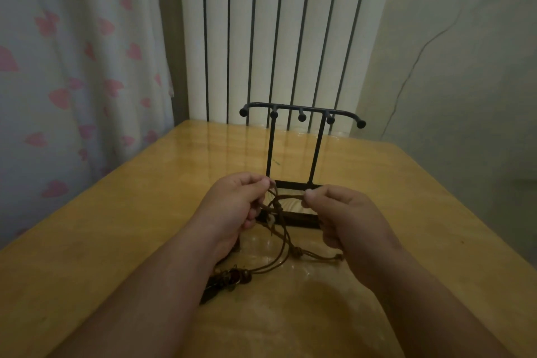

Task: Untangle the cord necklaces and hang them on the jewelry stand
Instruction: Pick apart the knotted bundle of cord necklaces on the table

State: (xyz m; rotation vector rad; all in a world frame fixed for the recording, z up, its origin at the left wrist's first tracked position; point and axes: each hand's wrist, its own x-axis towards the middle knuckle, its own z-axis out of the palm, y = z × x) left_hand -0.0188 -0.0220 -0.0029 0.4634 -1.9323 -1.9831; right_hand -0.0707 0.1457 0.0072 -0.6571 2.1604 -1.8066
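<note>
My left hand (236,203) pinches one bit of the brown cord necklaces (283,237) between thumb and finger, and my right hand (341,218) pinches another bit, so a loop is stretched between them just above the table (122,229). The cords are thin, soft and floppy, and I think they will slip and knot up again if I tug hard, so I should hold close to the little knots and pull gently. The dark pendants (229,277) rest on the table near my left wrist, and the black jewelry stand (302,116) waits empty just behind my hands.
</note>
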